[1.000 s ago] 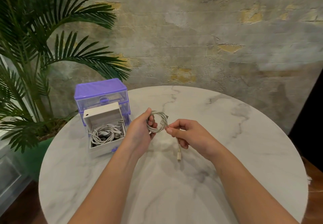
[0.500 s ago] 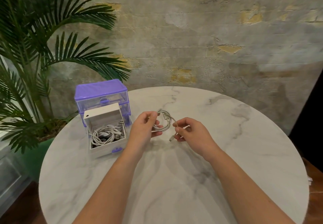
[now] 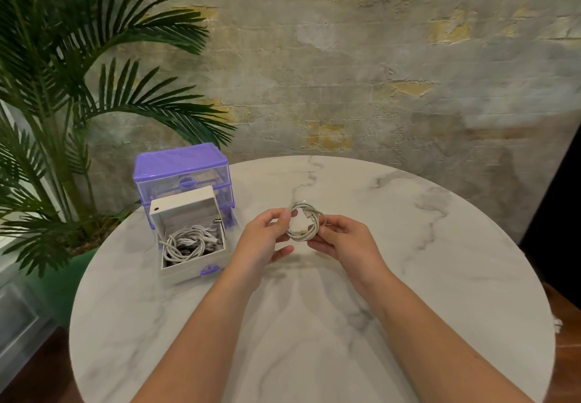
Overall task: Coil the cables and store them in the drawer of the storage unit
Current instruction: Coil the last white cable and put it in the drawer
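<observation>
A: Where is the cable sitting at this moment?

B: I am holding the coiled cable (image 3: pixel 304 225) up between my two hands, above the table (image 3: pixel 440 277). My left hand (image 3: pixel 263 243) is pinching its left side with fingertips curled in; my right hand (image 3: pixel 344 243) is gripping the right and lower side, thumb underneath. Both hands are closing on the same coil, so it is bridging the gap between them.

A: And the coil itself?

B: It is forming a small tight ring, several loops lying together. I cannot tell where its plugs are tucked.

A: The drawer?

B: The drawer (image 3: pixel 188 242) is standing pulled out, just left of my left hand, apart from it. A tangle of other white cables (image 3: pixel 185 242) is lying inside. The purple storage unit (image 3: pixel 182 171) is standing behind the drawer, farther from my hands.

A: Anything beyond that?

B: A palm plant (image 3: pixel 78 88) is spreading well left of my left hand, past the table's edge.
</observation>
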### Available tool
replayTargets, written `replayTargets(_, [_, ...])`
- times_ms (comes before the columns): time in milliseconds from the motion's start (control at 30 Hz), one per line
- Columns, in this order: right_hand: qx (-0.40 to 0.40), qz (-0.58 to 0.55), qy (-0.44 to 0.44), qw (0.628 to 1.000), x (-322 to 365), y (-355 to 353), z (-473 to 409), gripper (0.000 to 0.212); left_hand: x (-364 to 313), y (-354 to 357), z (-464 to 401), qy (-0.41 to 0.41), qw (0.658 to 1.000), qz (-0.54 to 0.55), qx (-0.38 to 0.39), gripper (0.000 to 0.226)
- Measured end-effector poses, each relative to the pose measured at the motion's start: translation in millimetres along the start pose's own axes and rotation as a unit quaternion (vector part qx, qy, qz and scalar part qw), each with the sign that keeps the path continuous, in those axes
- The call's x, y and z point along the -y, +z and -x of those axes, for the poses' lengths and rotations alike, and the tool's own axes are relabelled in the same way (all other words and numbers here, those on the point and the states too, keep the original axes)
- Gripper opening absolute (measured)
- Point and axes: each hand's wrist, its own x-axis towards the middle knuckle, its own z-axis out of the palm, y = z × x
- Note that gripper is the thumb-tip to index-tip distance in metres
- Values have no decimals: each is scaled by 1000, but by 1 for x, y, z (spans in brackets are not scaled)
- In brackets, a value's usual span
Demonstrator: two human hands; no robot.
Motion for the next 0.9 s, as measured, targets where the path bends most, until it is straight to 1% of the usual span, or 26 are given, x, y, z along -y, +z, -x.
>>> replayTargets(200, [3, -32, -10, 999, 0, 0, -2, 21, 2, 2, -1, -3, 1000, 11, 7, 18])
replayTargets(300, [-3, -53, -19, 998, -1, 1, -2, 22, 3, 3, -2, -5, 1000, 18, 11, 18])
replayTargets(367, [9, -78, -15, 997, 0, 1, -3, 22, 3, 3, -3, -7, 999, 35, 8, 20])
replayTargets(467, [39, -96, 15, 994, 4, 1, 0, 22, 3, 3, -3, -12, 998, 65, 7, 20])
replayTargets(600, [62, -52, 55, 995, 7, -1, 2, 25, 4, 6, -3, -7, 996, 87, 16, 19])
replayTargets(700, [100, -81, 88, 988, 11, 3, 6, 17, 5, 6, -3, -13, 992, 123, 20, 14])
replayTargets(733, [109, -74, 91, 987, 11, 4, 8, 14, 5, 6, -2, -15, 993, 117, 19, 12])
replayTargets(800, [118, -62, 92, 987, 9, 5, 9, 21, 5, 6, -2, -13, 998, 61, 6, 10])
replayTargets(900, [126, -97, 90, 983, 8, 5, 9, 24, 6, 7, 0, -9, 1000, 11, -4, 9])
